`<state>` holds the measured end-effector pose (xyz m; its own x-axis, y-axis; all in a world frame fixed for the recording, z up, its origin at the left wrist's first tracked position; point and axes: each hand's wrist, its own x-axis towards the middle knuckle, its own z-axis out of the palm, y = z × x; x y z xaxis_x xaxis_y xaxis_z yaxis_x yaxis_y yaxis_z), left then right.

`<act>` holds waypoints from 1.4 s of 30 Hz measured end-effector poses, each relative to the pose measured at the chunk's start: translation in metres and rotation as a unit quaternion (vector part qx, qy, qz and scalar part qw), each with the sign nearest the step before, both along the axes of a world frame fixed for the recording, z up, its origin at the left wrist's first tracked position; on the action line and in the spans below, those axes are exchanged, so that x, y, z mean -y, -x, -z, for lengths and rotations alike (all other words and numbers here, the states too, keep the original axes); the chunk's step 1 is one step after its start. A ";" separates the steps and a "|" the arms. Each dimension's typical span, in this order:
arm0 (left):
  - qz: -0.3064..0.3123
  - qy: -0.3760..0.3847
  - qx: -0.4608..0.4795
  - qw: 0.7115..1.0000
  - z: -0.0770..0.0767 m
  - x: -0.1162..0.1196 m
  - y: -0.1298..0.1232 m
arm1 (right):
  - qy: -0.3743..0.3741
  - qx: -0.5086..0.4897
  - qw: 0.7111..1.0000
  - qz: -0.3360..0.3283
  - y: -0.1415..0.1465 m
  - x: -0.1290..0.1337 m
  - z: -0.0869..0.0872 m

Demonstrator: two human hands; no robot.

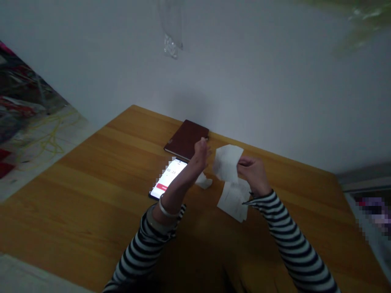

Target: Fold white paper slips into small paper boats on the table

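Observation:
My right hand (254, 173) pinches a thin white sheet of paper (227, 162) by its right edge, held up above the table. Below it lie more white paper sheets (233, 200), overlapping, with faint marks on them. My left hand (200, 158) is raised edge-on to the left of the held sheet, apart from it. Its fingers look stretched out, with nothing seen in them. A small white paper scrap (204, 181) lies on the table beyond the left wrist, partly hidden by the hand.
A lit phone (169, 177) showing a timer lies left of my left forearm, partly covered by it. Behind it is a dark red notebook (187, 138) near the wall. The wooden table (76, 195) ends at the white wall. Yellow cord (51, 140) lies on the floor at left.

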<state>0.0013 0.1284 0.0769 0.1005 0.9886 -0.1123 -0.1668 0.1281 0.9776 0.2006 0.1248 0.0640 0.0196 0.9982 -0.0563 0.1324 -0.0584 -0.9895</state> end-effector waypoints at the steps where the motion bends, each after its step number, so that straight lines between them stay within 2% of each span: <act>1: -0.020 0.012 -0.003 1.000 0.000 -0.002 0.004 | 0.017 -0.010 1.000 0.023 -0.006 -0.007 0.009; 4: -0.058 0.009 -0.047 0.997 -0.001 -0.003 0.013 | 0.041 -0.021 0.998 0.044 -0.019 -0.034 0.032; 8: -0.033 -0.081 -0.143 0.986 0.006 0.014 0.021 | 0.087 -0.022 0.996 0.020 -0.020 -0.066 0.051; 11: 0.012 -0.105 -0.258 0.960 0.019 0.035 0.027 | 0.096 -0.013 0.995 0.011 -0.017 -0.074 0.060; 13: 0.014 -0.131 -0.321 0.938 0.030 0.047 0.030 | 0.079 -0.001 0.997 0.019 -0.022 -0.069 0.064; 17: 0.023 -0.191 -0.424 0.885 0.056 0.059 0.033 | 0.012 0.057 0.996 0.074 -0.048 -0.033 0.068; 22: 0.062 -0.210 -0.500 0.838 0.082 0.057 0.029 | -0.048 0.134 0.984 0.111 -0.071 0.050 0.071; 25: 0.082 -0.190 -0.500 0.841 0.086 0.056 0.027 | -0.074 0.185 0.974 0.109 -0.066 0.096 0.075; 28: 0.082 -0.169 -0.465 0.865 0.086 0.056 0.029 | -0.102 0.236 0.961 0.101 -0.057 0.125 0.081; 31: 0.099 -0.163 -0.418 0.888 0.083 0.055 0.036 | -0.109 0.264 0.954 0.093 -0.053 0.137 0.087; 32: 0.128 -0.163 -0.402 0.892 0.080 0.054 0.040 | -0.113 0.271 0.951 0.092 -0.053 0.138 0.088; 34: 0.225 -0.159 -0.374 0.885 0.074 0.049 0.044 | -0.122 0.291 0.944 0.093 -0.054 0.139 0.091; 36: 0.272 -0.165 -0.358 0.878 0.066 0.043 0.045 | -0.133 0.323 0.932 0.100 -0.053 0.138 0.093; 40: 0.259 -0.159 -0.400 0.865 0.060 0.031 0.034 | -0.155 0.397 0.897 0.116 -0.041 0.139 0.093; 42: 0.247 -0.174 -0.413 0.859 0.063 0.028 0.027 | -0.171 0.428 0.883 0.087 -0.034 0.141 0.093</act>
<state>-0.0255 0.0999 0.0142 0.5449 0.8368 -0.0529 0.5932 -0.3400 0.7298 0.2341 -0.0158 -0.0294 0.0646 0.9316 0.3577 0.8586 0.1308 -0.4956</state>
